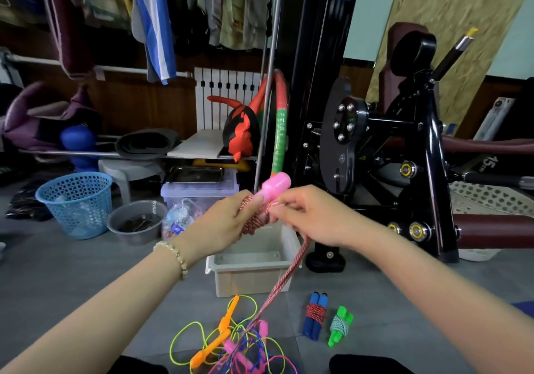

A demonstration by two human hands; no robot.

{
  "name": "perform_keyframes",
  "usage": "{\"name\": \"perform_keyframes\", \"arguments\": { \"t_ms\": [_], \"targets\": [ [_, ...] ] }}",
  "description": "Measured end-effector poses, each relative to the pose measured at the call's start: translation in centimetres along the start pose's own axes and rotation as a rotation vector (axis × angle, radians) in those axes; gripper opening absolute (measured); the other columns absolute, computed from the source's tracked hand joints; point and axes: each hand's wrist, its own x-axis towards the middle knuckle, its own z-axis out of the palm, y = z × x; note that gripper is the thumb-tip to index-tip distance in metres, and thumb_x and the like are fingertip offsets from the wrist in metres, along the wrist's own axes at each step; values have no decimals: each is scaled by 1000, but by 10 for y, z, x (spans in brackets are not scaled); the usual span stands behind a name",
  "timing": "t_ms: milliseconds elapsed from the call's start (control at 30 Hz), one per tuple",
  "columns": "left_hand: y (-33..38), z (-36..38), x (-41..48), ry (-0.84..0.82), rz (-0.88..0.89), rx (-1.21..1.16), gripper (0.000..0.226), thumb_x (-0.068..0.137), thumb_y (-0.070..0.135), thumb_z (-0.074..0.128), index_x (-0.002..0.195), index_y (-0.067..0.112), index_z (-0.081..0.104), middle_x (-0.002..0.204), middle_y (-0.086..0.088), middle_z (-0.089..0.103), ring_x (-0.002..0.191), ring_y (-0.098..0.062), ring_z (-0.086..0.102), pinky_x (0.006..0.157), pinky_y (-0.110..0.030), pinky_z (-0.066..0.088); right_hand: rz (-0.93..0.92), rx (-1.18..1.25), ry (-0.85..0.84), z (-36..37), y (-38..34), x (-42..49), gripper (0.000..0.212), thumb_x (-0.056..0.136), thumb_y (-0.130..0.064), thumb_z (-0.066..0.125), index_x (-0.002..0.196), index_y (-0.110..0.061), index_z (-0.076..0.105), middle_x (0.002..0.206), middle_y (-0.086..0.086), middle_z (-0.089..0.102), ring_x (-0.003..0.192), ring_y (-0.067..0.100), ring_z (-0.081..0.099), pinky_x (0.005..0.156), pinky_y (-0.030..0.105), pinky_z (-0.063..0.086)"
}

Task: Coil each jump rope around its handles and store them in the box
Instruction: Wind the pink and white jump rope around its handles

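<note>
While the left hand [228, 224] grips the coiled pink handles [276, 185], the right hand [315, 217] pinches the rope [291, 269]; a grey strip [474, 168] reads "15 cm".

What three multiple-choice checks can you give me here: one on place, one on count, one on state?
1. Where is the blue-handled bundle?
A. in the blue basket
B. on a shelf
C. on the floor

2. How many wound bundles lie on the floor?
A. two
B. one
C. four

3. How far along is the red-and-white rope?
A. not started
B. partly wound
C. fully wound

1 C: it lies on the floor, in front of the box.
2 A: only it and the green-handled bundle are wound there.
3 B: the left hand grips coils on the pink handles, the right hand pinches the rope, and the rest trails to the floor.
</note>
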Motion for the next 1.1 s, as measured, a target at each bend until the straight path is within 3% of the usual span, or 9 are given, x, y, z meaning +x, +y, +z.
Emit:
{"name": "perform_keyframes", "arguments": {
  "t_ms": [100, 200, 300, 467, 700, 800, 867, 967, 1100],
  "targets": [
    [14, -5, -8, -91, 39, 13, 56, 75, 68, 41, 88, 15, 53, 68, 8, 54, 54, 0, 51, 52, -14, 37, -16, 46, 10, -13, -2, 3, 17, 91, -20, 59, 81, -12, 70, 66, -7, 67, 55, 4, 59, 57, 19, 46],
    [15, -4, -8, -122, 128, 224, 35, 77, 65, 59, 77, 31, 50, 74, 9, 56, 66, -2, 53, 56, -14, 38, -92, -196, 51, -14, 2, 6, 14, 85, -30, 67, 82, -16, 71, 76, -6, 69, 72, 5, 63, 71, 27, 52],
    [16, -10, -7, -114, 115, 306, 43, 82, 64, 55, 80, 20, 56, 74, 4, 58, 65, -7, 52, 54, -21, 37, -161, -333, 70, -17, 4, 5, 11, 80, -36, 70, 81, -26, 65, 72, -7, 65, 69, 7, 59, 71, 37, 51],
    [26, -21, -13, -165, 170, 493, 46, 83, 66, 50, 86, 20, 57, 79, 3, 60, 70, -11, 53, 52, -17, 31, -277, -553, -60, -26, -3, 6, 11, 80, -36, 70, 88, -32, 64, 82, -12, 66, 76, 5, 57, 70, 29, 47],
    [39, -34, -19, -145, 266, 653, 41, 80, 71, 44, 77, 31, 49, 76, 6, 59, 73, -11, 51, 61, -29, 36, -241, -258, -246, -32, -17, 14, 21, 85, -33, 65, 65, -25, 61, 59, -13, 52, 58, 3, 46, 60, 20, 37],
    [42, -38, -18, -118, 333, 731, 49, 81, 72, 40, 99, 31, 60, 85, 2, 66, 71, -12, 51, 63, -29, 36, -150, -163, -362, -36, -20, 17, 37, 87, -43, 55, 61, -18, 61, 53, -11, 49, 54, 5, 41, 59, 19, 36],
    [45, -39, -18, -136, 356, 677, 43, 81, 70, 41, 89, 32, 60, 76, 0, 62, 63, -10, 48, 60, -30, 34, -82, -66, -410, -38, -18, 19, 45, 81, -50, 53, 58, -13, 60, 54, -9, 52, 54, 6, 44, 59, 20, 37],
    [42, -34, -19, -250, 268, 342, 48, 79, 69, 44, 74, 23, 58, 62, 2, 57, 56, -10, 51, 56, -27, 40, -5, 23, -339, -31, -8, 22, 59, 73, -53, 58, 75, 6, 66, 67, 6, 60, 61, 8, 51, 58, 17, 41],
    [18, -14, -20, -299, 80, 30, 48, 87, 56, 47, 66, 14, 54, 54, 5, 55, 44, -5, 45, 48, -17, 38, -19, -50, -147, -12, 14, 26, 39, 80, -51, 59, 75, -12, 64, 70, 0, 60, 65, 6, 52, 63, 24, 45]
  ]
}}
